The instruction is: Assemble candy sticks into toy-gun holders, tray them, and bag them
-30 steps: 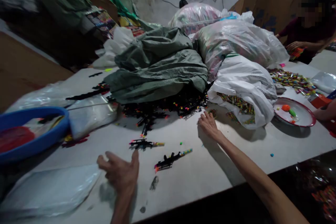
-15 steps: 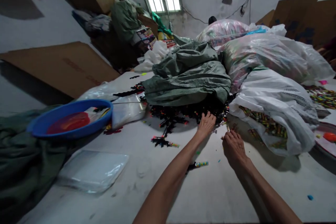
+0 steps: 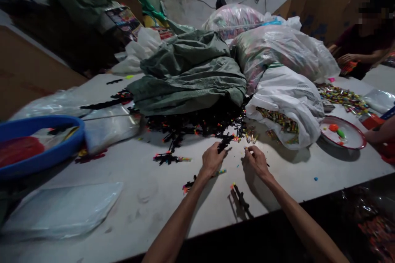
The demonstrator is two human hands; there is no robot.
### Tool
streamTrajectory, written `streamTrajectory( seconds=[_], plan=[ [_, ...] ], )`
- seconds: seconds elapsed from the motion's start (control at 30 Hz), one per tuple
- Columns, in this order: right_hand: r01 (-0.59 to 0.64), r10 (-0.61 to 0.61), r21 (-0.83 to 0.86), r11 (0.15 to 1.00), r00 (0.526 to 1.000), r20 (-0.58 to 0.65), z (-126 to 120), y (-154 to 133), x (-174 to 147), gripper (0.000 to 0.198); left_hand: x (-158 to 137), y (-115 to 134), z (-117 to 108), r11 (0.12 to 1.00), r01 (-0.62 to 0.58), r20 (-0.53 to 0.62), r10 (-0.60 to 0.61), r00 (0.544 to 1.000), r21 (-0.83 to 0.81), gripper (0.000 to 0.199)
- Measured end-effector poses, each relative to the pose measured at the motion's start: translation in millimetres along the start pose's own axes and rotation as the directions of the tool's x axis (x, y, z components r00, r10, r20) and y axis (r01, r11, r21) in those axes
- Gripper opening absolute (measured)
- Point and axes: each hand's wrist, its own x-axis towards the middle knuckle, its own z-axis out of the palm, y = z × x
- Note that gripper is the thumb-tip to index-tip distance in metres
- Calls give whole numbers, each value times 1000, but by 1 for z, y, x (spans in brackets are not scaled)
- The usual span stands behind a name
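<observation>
My left hand is closed on a small black toy gun and has it just above the white table. To the right, my right hand pinches a small pale-tipped piece, perhaps a candy tube, mostly hidden by the fingers. Beyond the hands lies a heap of black toy guns with orange bits, partly under a green cloth sack. Some loose tubes lie by the heap. Toy guns with coloured candy tubes lie left of my left hand. Another toy gun rests near the table edge.
A white bag spills candy tubes at the right, near a red-rimmed tray. Large clear bags stand behind. At left are a blue basin and plastic bags. A co-worker sits far right.
My left hand has come back from the heap with a toy gun. My right hand has left the loose tubes with a small piece. The view has swung right and down.
</observation>
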Motion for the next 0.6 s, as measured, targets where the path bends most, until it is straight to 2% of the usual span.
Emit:
streamTrajectory(
  seconds=[0.07,0.13,0.2,0.27,0.3,0.37,0.47,0.53,0.6],
  plan=[
    [-34,37,105,994,999,-31,-1,-4,-3,32,-3,5,-2,990,51,7,-51,999,-133,29],
    [-69,68,251,965,998,12,-4,-8,-9,33,-13,10,-4,953,114,66,-100,993,-281,35],
    [-125,95,397,909,991,94,-6,-13,-17,34,-27,14,-4,854,232,188,-161,969,-465,38],
    [-172,114,520,837,983,141,-7,-19,-24,34,-44,18,-1,739,354,345,-174,922,-573,38],
    [-181,118,568,803,982,147,-6,-23,-26,33,-52,21,1,716,388,403,-161,901,-581,38],
    [-176,92,631,755,982,164,-4,-31,-28,31,-66,26,5,738,389,453,-127,883,-551,38],
    [-169,21,650,741,973,230,-2,-39,-30,27,-78,31,9,710,394,445,-125,887,-584,39],
    [-183,29,641,746,969,244,-6,-39,-32,26,-84,30,8,664,432,446,-164,880,-610,42],
    [-196,60,633,749,971,230,-12,-37,-36,25,-88,27,7,670,452,432,-211,877,-589,43]
  ],
)
